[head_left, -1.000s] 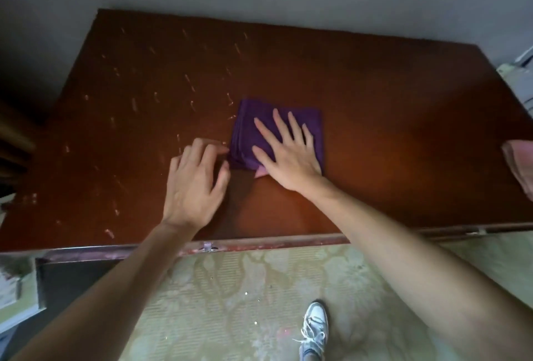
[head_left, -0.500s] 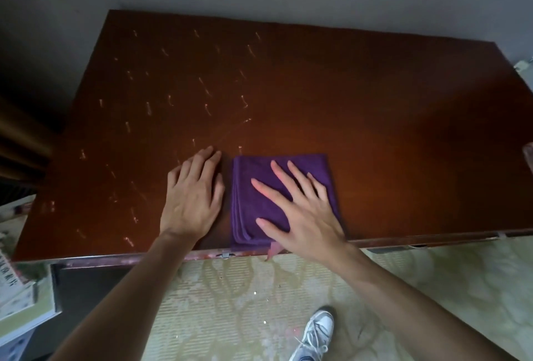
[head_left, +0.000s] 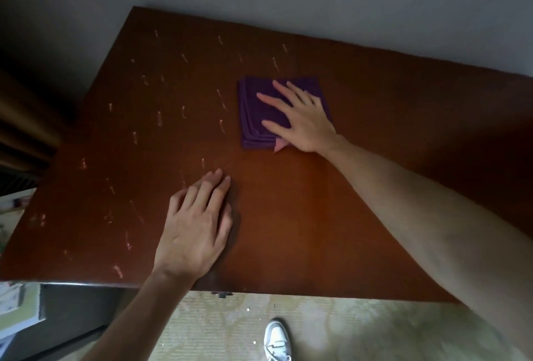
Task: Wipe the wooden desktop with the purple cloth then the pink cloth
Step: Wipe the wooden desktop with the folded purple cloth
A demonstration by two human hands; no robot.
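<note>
A folded purple cloth [head_left: 261, 114] lies on the dark wooden desktop [head_left: 375, 135], toward the far middle. My right hand [head_left: 302, 118] presses flat on it with spread, straight fingers. A small pink tag [head_left: 279, 145] pokes out at the cloth's near edge. My left hand [head_left: 199, 222] rests palm down on the bare wood nearer the front edge, fingers together and straight, holding nothing. The pink cloth is out of view.
Pale scratch-like marks [head_left: 184, 112] dot the left half of the desktop. A grey wall runs behind the desk. Below the front edge lie a patterned carpet [head_left: 346, 329] and my white shoe [head_left: 277, 340]. Books or papers [head_left: 17, 308] sit at lower left.
My right hand has pushed the purple cloth from the front edge away toward the back of the desk. The left hand stays flat near the front. The view has tilted.
</note>
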